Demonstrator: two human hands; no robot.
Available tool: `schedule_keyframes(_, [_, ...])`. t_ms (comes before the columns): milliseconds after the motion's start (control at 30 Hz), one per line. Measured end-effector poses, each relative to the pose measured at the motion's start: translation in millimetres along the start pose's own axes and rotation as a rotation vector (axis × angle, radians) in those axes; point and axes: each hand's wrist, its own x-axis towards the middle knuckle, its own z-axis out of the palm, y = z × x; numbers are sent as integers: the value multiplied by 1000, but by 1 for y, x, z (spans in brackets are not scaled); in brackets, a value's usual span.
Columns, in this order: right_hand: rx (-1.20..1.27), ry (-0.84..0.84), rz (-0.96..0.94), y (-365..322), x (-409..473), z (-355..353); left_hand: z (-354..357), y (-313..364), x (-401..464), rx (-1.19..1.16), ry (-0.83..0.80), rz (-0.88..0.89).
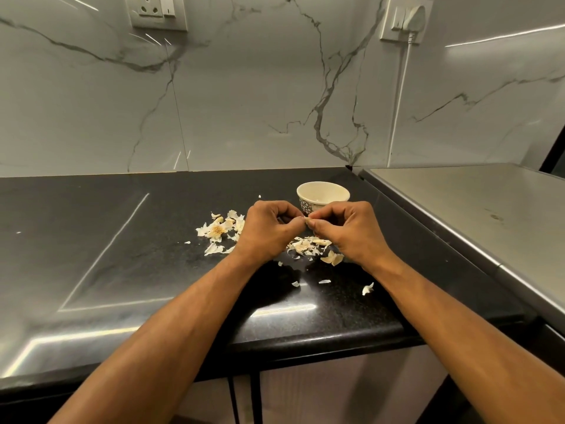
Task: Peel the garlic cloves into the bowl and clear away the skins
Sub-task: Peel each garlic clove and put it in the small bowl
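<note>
Pinched one garlic clove (307, 221) between left hand (269, 229) and right hand (348, 231), both gripping. Sat just behind them: bowl (323, 195). Lay around below: skins (305, 245).

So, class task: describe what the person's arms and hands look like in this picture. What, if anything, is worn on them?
Both forearms are bare up to the frame's lower edge: no sleeves show. The left hand and right hand wear no gloves, and no rings, watch or bracelets can be seen. Nails look short.
</note>
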Motion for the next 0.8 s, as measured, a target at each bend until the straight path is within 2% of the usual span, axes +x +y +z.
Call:
schedule_keyframes(200, [113,-40,32,-2,-1,-2,-5,3,0,-65,-30,-14])
schedule_keyframes(533, [427,-97,125,-4,-1,-3,-2,9,-2,-352,-31,-154])
schedule_keyframes(667, [563,-73,170,-5,0,-4,-3,5,0,-322,4,-154])
schedule_keyframes(800, [609,-58,219,-5,2,-6,-5,-3,2,-124,13,-96])
